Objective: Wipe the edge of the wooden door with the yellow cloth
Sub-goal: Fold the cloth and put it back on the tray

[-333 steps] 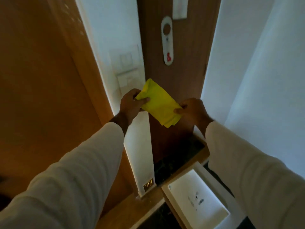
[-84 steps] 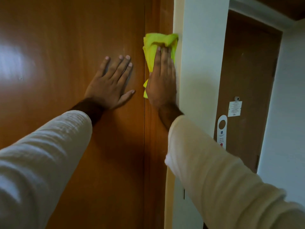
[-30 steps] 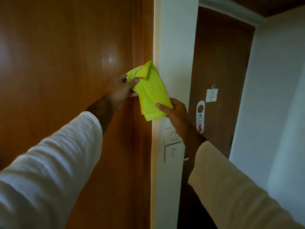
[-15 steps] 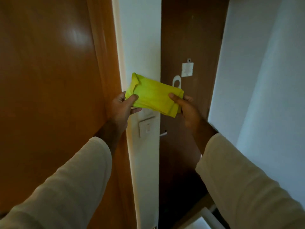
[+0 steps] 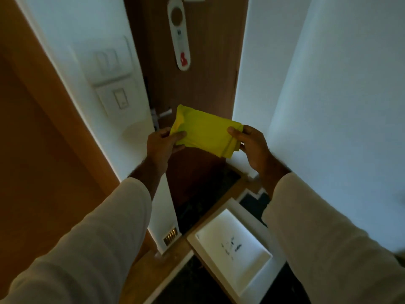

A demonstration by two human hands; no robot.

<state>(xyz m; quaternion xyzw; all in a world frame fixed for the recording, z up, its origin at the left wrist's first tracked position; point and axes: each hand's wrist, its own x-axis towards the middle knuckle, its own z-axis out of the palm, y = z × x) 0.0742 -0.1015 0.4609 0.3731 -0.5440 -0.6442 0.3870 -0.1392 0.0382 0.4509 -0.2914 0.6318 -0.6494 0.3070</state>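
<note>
The folded yellow cloth (image 5: 205, 133) is stretched flat between both hands at chest height, in the air, touching nothing else. My left hand (image 5: 161, 145) pinches its left end with thumb on top. My right hand (image 5: 252, 143) pinches its right end. The light wooden door (image 5: 32, 150) fills the left of the view; its edge (image 5: 63, 110) runs diagonally beside the white wall strip, well left of the cloth.
A white wall strip carries light switches (image 5: 114, 84). Behind the cloth stands a dark brown door (image 5: 208, 62) with a metal handle (image 5: 163, 114) and a white door hanger (image 5: 178, 34). A white framed panel (image 5: 232, 244) lies on the floor below.
The cloth came off the wooden door's edge and into both hands. My view has tilted down and right, and the hands now hold the folded cloth level in front of the dark door.
</note>
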